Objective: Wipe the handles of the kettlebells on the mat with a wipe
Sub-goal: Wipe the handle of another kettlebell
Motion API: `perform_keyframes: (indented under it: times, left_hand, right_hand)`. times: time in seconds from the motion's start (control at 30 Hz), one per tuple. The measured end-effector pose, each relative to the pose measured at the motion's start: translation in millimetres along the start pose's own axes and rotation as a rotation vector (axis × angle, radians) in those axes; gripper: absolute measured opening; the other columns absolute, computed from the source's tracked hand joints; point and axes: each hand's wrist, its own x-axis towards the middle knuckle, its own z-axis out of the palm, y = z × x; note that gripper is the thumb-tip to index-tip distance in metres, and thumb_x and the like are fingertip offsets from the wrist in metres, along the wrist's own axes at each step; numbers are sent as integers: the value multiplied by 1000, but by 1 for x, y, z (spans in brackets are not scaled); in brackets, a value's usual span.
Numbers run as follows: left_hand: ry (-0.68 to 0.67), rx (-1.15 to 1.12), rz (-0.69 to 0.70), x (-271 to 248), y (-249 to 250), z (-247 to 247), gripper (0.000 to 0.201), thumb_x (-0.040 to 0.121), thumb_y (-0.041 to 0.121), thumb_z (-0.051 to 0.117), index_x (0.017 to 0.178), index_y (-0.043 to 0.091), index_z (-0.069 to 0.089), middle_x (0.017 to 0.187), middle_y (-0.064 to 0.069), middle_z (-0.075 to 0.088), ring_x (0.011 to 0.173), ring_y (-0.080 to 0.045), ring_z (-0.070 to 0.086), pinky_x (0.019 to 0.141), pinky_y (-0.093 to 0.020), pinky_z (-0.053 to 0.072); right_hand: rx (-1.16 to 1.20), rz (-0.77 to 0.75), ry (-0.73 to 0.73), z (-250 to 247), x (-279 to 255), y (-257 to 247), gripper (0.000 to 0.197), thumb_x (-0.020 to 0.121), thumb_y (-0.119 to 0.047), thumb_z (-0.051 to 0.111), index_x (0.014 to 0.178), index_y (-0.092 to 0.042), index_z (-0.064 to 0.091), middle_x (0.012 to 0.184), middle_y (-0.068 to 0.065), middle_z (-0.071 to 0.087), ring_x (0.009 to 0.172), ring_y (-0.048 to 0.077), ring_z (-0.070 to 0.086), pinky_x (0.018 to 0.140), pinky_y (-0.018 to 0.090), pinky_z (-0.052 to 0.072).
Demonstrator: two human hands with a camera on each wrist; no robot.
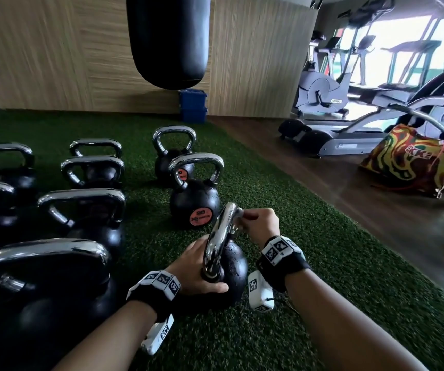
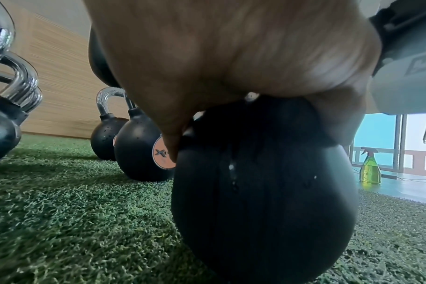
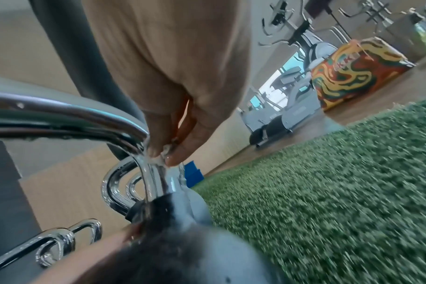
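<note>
Nearest the person, a black kettlebell point(image 1: 231, 266) stands on the green mat point(image 1: 322, 263), its chrome handle point(image 1: 219, 236) seen edge-on from the head view. The left hand point(image 1: 196, 271) rests on the bell's shoulder beside the near foot of the handle, thumb along the front of the ball and fingers spread over its top; it steadies the bell without closing round anything. The left wrist view shows the palm point(image 2: 231, 57) pressed on the wet, beaded ball point(image 2: 263, 192).

The right hand point(image 1: 258, 223) pinches a small pale wipe point(image 1: 238, 214) against the far upper bend of the handle; in the right wrist view the fingertips point(image 3: 175, 157) sit on the chrome point(image 3: 148, 173) with the crumpled wipe point(image 3: 166, 152) between them.

Just beyond stand two more bells, one with an orange label point(image 1: 194, 204) and one behind it point(image 1: 172, 153). To the left, a cluster of larger bells point(image 1: 81, 210) crowds the mat. A spray bottle point(image 2: 371, 169) stands on the floor off the mat. Farther back are a patterned bag point(image 1: 408, 159), a hanging punch bag point(image 1: 168, 41), blue boxes point(image 1: 192, 105) and cardio machines point(image 1: 322, 95).
</note>
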Motion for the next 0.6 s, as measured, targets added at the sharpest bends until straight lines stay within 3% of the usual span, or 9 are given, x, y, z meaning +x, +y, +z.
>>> perform_keyframes:
  times: [0.13,0.2,0.27,0.4,0.5,0.6]
  left_hand:
    - [-26,0,32,-2,-3,1,114,76,62,81,161,24,15,163,5,20,142,1,9,127,-39,11]
    - [-56,32,33,-2,-2,0,116,78,64,78,163,26,8,165,8,14,138,7,0,124,-34,4]
    - [-67,27,16,-3,0,-1,116,78,64,77,163,26,6,166,8,12,140,5,1,124,-34,3]
    - [-98,66,18,-4,4,-4,112,81,62,76,163,26,9,167,4,9,152,-14,6,124,-38,1]
    - [-111,80,5,-5,5,-5,113,82,63,75,163,25,6,167,6,8,152,-14,7,124,-37,0]
    - [-107,59,-15,-5,6,-5,119,81,63,75,164,23,0,168,5,7,153,-14,7,128,-41,4]
  right_hand:
    - [-94,-361,106,-3,-9,-9,19,79,-11,84,97,-17,82,76,-8,73,65,4,65,67,16,57]
    - [-146,-558,146,-3,-19,-4,25,79,-5,83,104,-9,80,83,-2,74,67,6,64,68,12,54]
    - [-165,-678,128,-7,-23,-1,29,79,0,82,107,-5,78,88,2,74,69,9,65,67,15,56]
    - [-231,-710,80,-16,-19,-11,24,84,0,78,108,-3,78,88,5,72,66,12,62,62,23,57]
    - [-207,-762,46,-12,-31,-16,12,92,-5,71,100,1,77,83,4,68,62,9,60,57,25,56]
    - [-168,-724,-85,-11,-58,-11,21,101,-17,61,101,-1,75,86,5,67,71,16,62,63,29,56]
